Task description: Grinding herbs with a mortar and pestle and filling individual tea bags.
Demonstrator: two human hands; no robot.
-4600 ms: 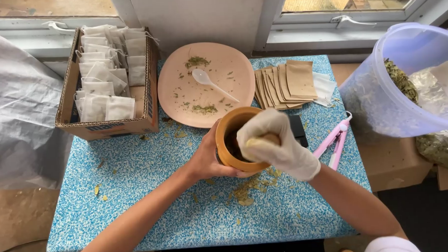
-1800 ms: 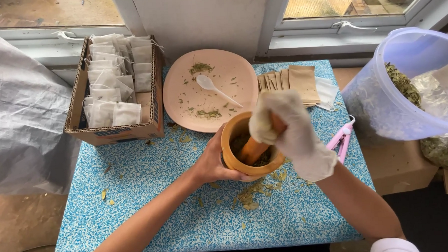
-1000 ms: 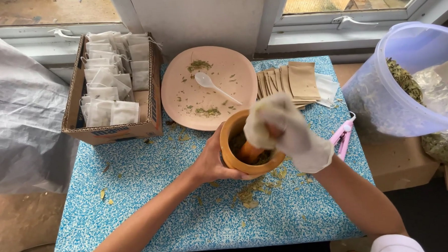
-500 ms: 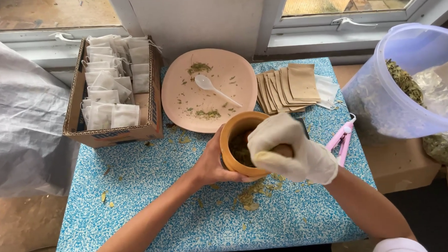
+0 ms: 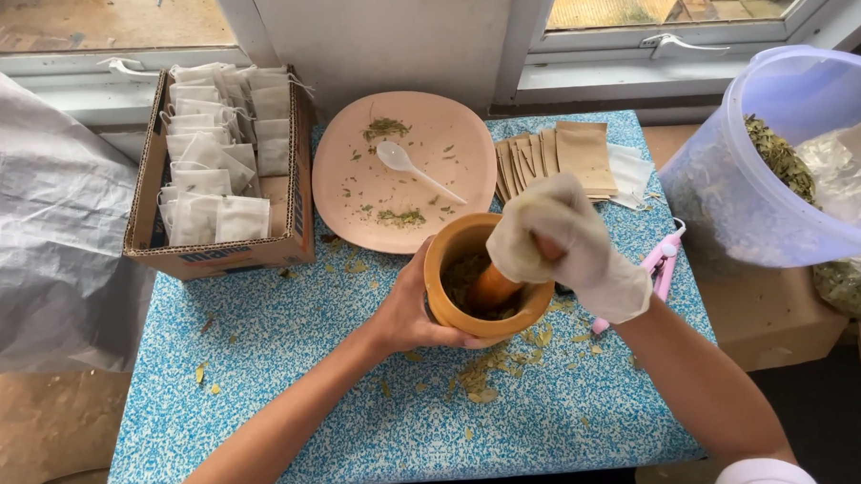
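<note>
**A:** What is hard to make out around the round orange wooden mortar (image 5: 484, 280)?

**B:** Its right rim is covered by the right hand in a white glove (image 5: 562, 242). The short orange wooden pestle (image 5: 494, 286) shows only at its lower end inside the bowl; the top is lost inside the glove. The crushed green leaves (image 5: 468, 269) in the bowl are partly shadowed. The far side of the mortar overlaps the edge of the round pink plate (image 5: 404, 168). To the right of the mortar, the pink plastic clip tool (image 5: 656, 265) is partly behind the gloved wrist, and the stack of brown paper sachets (image 5: 566, 157) behind the mortar is cut across by the glove.

**A:** And the hands?

**B:** The bare left hand (image 5: 406, 308) is curled against the mortar's left wall, thumb up near the rim, fingers wrapped under the near side, forearm running down and left. The gloved hand is fisted tight round the pestle, held above the mortar's right half, the pestle slanting down and left into the leaves.

**A:** Where does the mortar stand?

**B:** On the blue speckled tabletop (image 5: 293, 390), with leaf crumbs (image 5: 483, 369) scattered just in front of it. Left of and beyond the mortar sits a cardboard box of white filter bags (image 5: 220, 163); well to its right, a translucent plastic bucket (image 5: 771, 163), cut off by the frame edge.
</note>
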